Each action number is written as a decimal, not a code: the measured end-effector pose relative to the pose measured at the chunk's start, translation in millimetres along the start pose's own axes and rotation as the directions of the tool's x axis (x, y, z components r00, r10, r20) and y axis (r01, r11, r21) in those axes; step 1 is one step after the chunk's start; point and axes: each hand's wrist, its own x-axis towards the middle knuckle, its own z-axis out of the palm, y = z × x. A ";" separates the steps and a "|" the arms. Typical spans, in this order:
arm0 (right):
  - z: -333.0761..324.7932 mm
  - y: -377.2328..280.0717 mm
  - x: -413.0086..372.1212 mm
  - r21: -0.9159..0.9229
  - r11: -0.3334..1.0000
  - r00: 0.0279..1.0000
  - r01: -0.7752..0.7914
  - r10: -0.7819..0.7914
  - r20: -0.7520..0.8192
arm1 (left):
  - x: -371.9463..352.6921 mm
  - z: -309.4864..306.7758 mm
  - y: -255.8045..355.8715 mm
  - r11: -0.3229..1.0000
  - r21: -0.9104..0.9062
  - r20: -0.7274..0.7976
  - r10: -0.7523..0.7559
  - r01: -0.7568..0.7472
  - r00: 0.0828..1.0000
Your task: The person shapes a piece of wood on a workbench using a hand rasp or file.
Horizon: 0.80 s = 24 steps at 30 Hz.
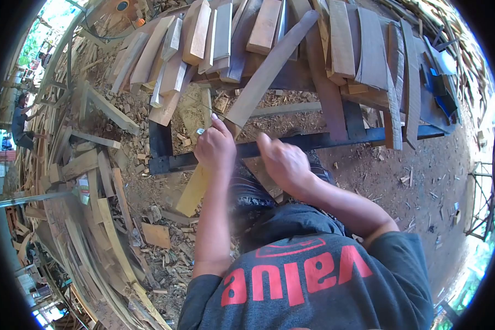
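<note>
My left hand (214, 148) is closed around the near end of a long plank (269, 69). The fingers are wrapped over the grey wood and the thumb lies along its edge. The plank slants away from me to the far right, and its far end rests on the stack of boards (220, 38). Just below that hand a yellowish piece of wood (194, 191) runs on in the same line. I cannot tell if it is the same plank. Something small and shiny (200, 131) shows at my knuckles, too small to make out.

My right hand (283, 162) is just beside the left, curled into a fist with the thumb up. It sits over the near bar of the tabletop (368, 137), a dark blue steel frame. I cannot see whether the fist holds anything.

I count two hands, both mine, and one plank in my grip. The stack on the tabletop holds well over a dozen boards, laid side by side and overlapping. A blue object (441, 82) lies at its right end.

On my grey shirt (313, 275) red letters read "value", upside down from here, under a red outlined box whose wording I cannot read.

Offcuts and sawdust cover the floor (165, 165) to the left. Another person (20, 124) in blue is far off at the left edge.
</note>
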 end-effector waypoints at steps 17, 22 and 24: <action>-11.9 5.7 -12.6 0.019 0.997 0.997 0.071 -0.071 0.001 | -8.0 1.6 1.4 0.998 -0.063 -0.054 -0.015 0.012 0.998; -11.1 -5.4 -2.7 -0.065 0.998 0.991 -0.013 0.022 0.133 | -7.8 3.6 -1.9 0.989 -0.142 -0.047 -0.049 0.042 0.998; -0.2 -11.0 10.6 -0.074 0.997 0.998 -0.009 0.014 0.066 | -6.9 5.4 -6.7 0.988 -0.155 -0.118 -0.015 -0.003 0.993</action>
